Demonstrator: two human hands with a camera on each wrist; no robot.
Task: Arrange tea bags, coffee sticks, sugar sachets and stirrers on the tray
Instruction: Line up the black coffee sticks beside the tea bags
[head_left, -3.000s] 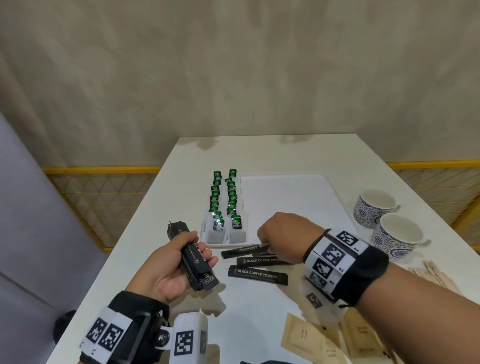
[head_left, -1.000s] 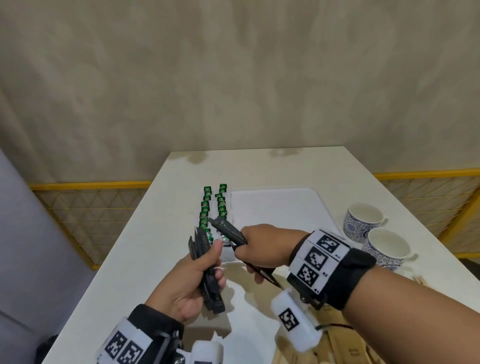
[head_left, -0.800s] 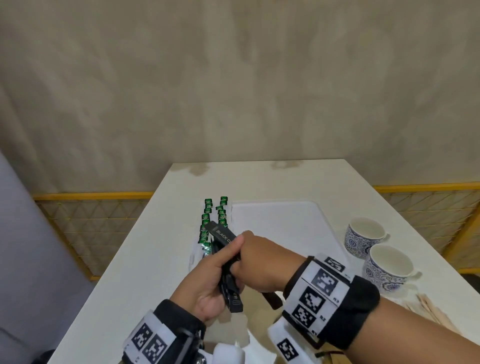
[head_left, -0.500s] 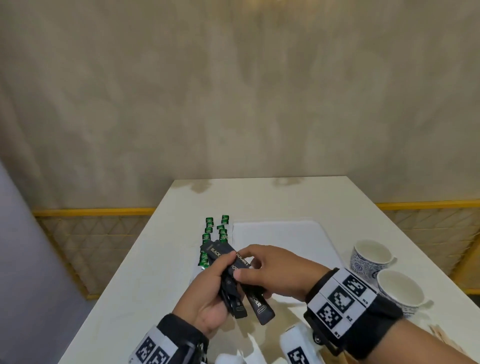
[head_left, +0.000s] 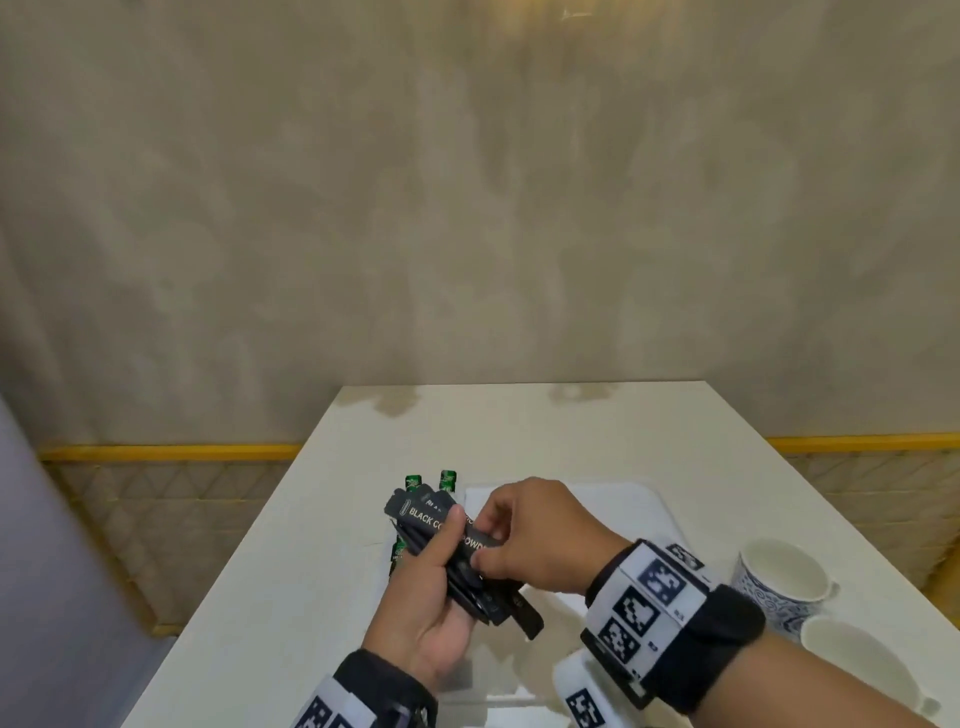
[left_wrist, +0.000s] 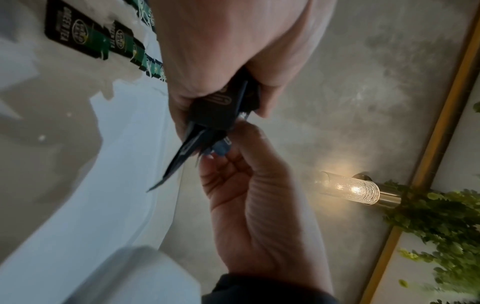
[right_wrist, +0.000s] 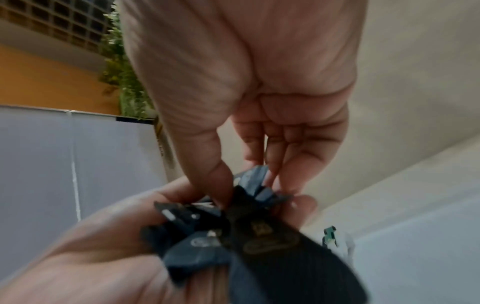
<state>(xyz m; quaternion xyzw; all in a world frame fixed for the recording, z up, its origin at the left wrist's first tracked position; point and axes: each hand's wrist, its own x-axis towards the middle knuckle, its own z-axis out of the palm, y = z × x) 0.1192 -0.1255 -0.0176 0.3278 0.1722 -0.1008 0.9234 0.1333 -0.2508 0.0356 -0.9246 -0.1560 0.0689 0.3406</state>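
Coffee sticks (head_left: 457, 558) sit fanned in my left hand (head_left: 434, 605), fingers curled round the bundle above the tray (head_left: 613, 512); my right hand (head_left: 530, 538) pinches its upper ends. Uneven as they are, one could slide out onto the tea bags (head_left: 447, 480). Print reads "BLACK CO…", tags "GREEN TEA"

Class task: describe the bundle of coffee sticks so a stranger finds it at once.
Above the white table's near end, find the left hand. It grips the coffee sticks while the right hand pinches them. They are slim black packets lettered "BLACK"; the tea bags carry green tags.
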